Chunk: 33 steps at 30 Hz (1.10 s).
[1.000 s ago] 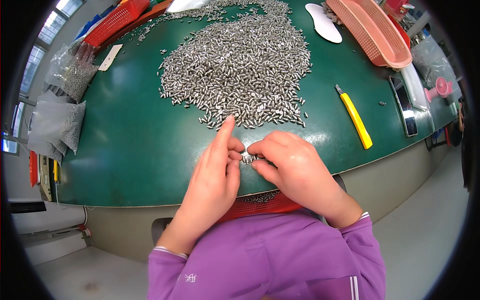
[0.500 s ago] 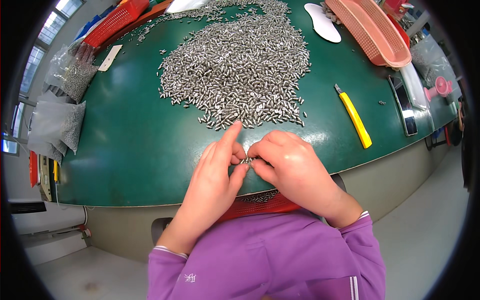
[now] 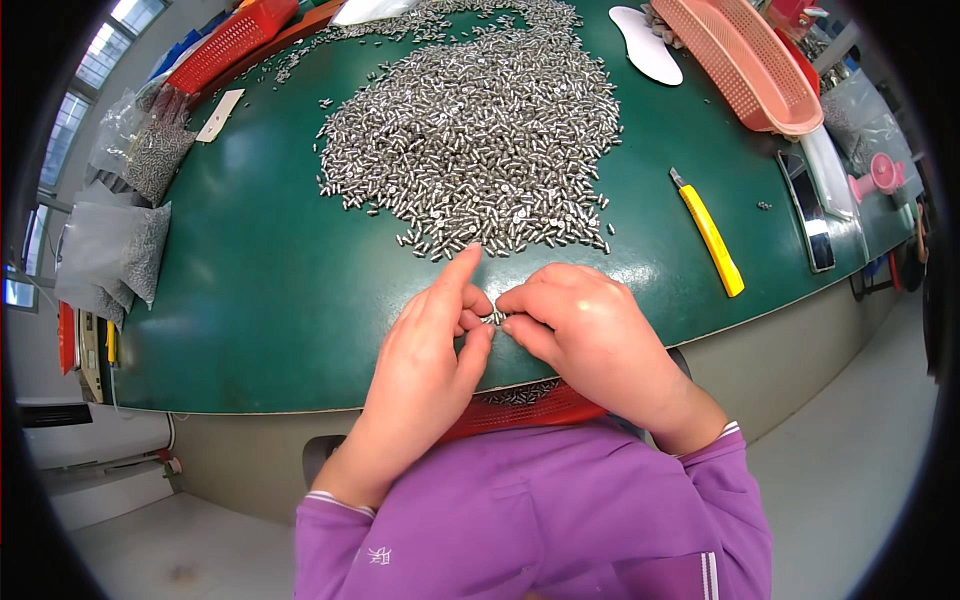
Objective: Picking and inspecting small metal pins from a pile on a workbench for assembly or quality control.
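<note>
Several small silver metal pins (image 3: 497, 317) show between the fingertips of my two hands, over the near part of the green table. My left hand (image 3: 425, 345) pinches them between thumb and curled fingers, its index finger stretched toward the pile. From the other side, my right hand (image 3: 592, 325) closes its thumb and forefinger on the same pins. Just beyond my fingers spreads a large pile of such metal pins (image 3: 480, 140). Below my hands, a red basket (image 3: 525, 410) at my lap holds more pins, partly hidden under the table edge and my wrists.
A yellow utility knife (image 3: 712, 240) lies to the right, with a phone (image 3: 806, 215) beyond it. A pink basket (image 3: 745, 65) and a white insole-shaped piece (image 3: 646, 45) are at the far right. Filled plastic bags (image 3: 115, 245) line the left edge, near a red basket (image 3: 230, 45).
My right hand has shifted very slightly to the right. The pins between my fingertips have turned a little; both hands keep their pinch.
</note>
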Tool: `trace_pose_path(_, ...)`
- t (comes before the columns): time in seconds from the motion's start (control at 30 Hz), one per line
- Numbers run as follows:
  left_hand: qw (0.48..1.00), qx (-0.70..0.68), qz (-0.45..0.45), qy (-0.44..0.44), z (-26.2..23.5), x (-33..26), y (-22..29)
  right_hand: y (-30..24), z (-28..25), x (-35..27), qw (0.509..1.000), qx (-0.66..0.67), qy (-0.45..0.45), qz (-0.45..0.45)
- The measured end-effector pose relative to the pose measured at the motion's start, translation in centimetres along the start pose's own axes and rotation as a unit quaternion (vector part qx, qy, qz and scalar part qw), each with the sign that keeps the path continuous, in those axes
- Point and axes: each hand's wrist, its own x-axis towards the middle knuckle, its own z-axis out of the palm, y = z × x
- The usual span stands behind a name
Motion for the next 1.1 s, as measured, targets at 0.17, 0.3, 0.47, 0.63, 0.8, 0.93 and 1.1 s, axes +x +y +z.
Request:
trace_pose_path(0.17,0.999,0.023,0.018,0.024,0.5,-0.3,0.0,0.0,0.0,0.1,1.000,-0.020,0.013,-0.013)
trace_pose_path(0.3,0.999,0.015,0.025,0.031,0.5,-0.4,-0.1,0.1,-0.1,0.1,1.000,-0.018,0.007,-0.006)
trace_pose_path(0.47,1.000,-0.015,0.013,0.013,0.1,-0.1,0.0,0.1,-0.1,0.1,1.000,-0.010,0.010,0.003)
trace_pose_path(0.63,0.999,0.008,0.015,0.032,0.6,0.1,0.0,0.3,0.6,-0.1,1.000,-0.014,0.022,-0.006)
trace_pose_path(0.8,0.999,0.024,0.003,0.040,0.8,0.1,0.0,0.3,0.8,-0.2,0.999,-0.014,0.035,-0.017)
trace_pose_path(0.93,0.999,0.024,-0.018,0.030,0.7,-0.1,0.0,0.0,0.7,-0.2,0.999,-0.027,0.046,-0.010)
trace_pose_path(1.1,0.999,-0.011,-0.044,0.007,0.5,-0.2,-0.1,0.3,0.9,-0.6,0.999,-0.005,0.044,-0.027)
